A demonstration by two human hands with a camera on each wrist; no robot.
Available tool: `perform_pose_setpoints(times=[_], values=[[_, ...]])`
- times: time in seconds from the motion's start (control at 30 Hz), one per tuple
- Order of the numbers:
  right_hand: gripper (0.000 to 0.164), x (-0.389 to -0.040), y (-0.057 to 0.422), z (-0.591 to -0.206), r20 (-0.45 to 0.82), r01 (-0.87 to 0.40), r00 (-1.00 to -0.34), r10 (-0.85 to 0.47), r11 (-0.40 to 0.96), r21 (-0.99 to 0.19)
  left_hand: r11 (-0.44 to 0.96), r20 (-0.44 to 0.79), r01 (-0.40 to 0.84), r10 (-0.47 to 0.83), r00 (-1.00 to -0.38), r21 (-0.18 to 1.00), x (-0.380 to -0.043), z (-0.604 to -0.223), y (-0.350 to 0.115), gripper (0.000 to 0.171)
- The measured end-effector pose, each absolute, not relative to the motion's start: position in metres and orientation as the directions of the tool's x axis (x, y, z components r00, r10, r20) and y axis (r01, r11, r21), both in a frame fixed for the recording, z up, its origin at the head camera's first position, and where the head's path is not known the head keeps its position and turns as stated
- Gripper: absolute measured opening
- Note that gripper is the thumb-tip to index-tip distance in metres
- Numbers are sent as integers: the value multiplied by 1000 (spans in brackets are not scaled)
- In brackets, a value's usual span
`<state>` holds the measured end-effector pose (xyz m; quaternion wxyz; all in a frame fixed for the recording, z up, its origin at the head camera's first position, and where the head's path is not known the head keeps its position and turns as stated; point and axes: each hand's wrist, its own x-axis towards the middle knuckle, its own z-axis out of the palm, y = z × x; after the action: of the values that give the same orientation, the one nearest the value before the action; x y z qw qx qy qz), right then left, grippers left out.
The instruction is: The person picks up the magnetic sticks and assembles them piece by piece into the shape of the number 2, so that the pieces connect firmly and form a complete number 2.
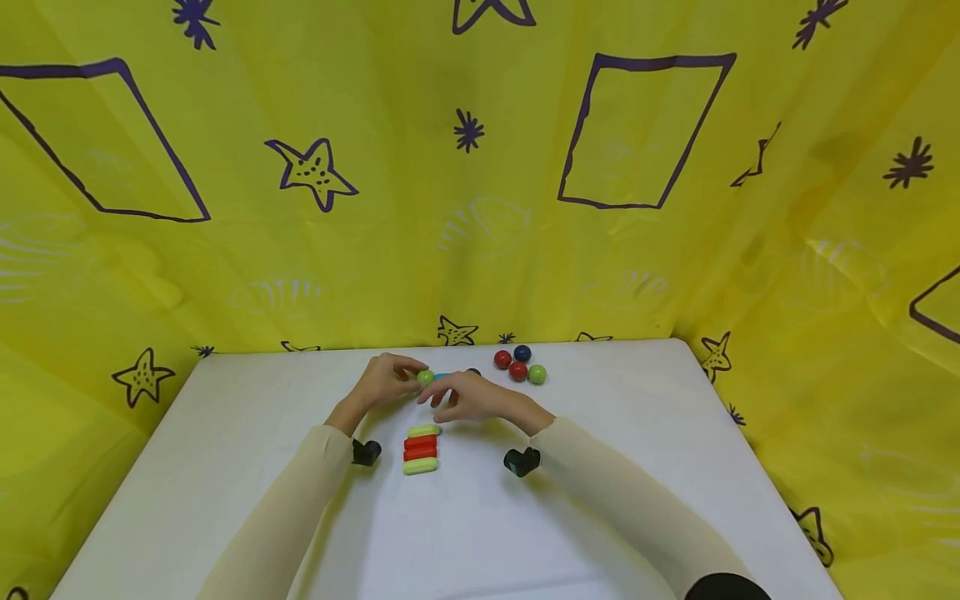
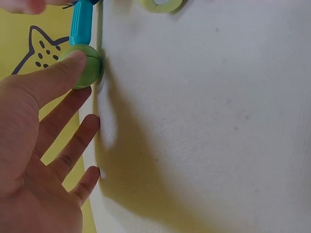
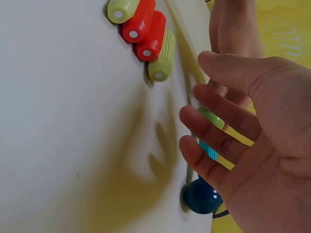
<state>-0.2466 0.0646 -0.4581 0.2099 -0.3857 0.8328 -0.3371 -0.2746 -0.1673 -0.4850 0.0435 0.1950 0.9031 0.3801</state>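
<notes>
My left hand (image 1: pixel 384 380) pinches a green ball (image 2: pixel 90 68) between thumb and index finger, the other fingers spread below it. A light-blue grooved rod (image 2: pixel 81 24) joins that ball to a dark blue ball (image 3: pixel 200 196) at its other end. My right hand (image 1: pixel 474 397) hovers on the near side of the rod, its fingers loosely bent and holding nothing. In the right wrist view those fingers partly cover the rod and the green ball. Nearer me, two red rods (image 1: pixel 420 454) lie side by side between two yellow-green rods (image 1: pixel 420 466).
Two red balls (image 1: pixel 517 372), another dark blue ball (image 1: pixel 522 353) and another green ball (image 1: pixel 537 375) sit grouped at the back of the white table (image 1: pixel 637 467), right of my hands. A yellow patterned curtain (image 1: pixel 390 250) borders the table behind and at the sides.
</notes>
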Motion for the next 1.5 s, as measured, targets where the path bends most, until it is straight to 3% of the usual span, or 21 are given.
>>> perform_pose_setpoints(times=[0.27,0.6,1.07,1.3,1.5], values=[[30,-242,49,-464,-110,-548,-559,-822,466,-695,638,52,307,385,-921,706,-276,-481,-166,27],[32,-237,39,-465,-147,-555,-548,-823,490,-673,637,35,284,374,-927,716,-274,-480,-166,27],[33,-232,40,-461,-205,-578,-568,-797,563,-591,634,41,293,380,-924,715,-274,-481,-167,27],[33,-225,39,-461,-204,-578,-612,-764,609,-543,640,46,293,374,-926,710,-273,-485,-167,28],[31,-223,44,-461,-181,-544,-648,-740,616,-570,649,45,294,372,-927,702,-272,-485,-165,28]])
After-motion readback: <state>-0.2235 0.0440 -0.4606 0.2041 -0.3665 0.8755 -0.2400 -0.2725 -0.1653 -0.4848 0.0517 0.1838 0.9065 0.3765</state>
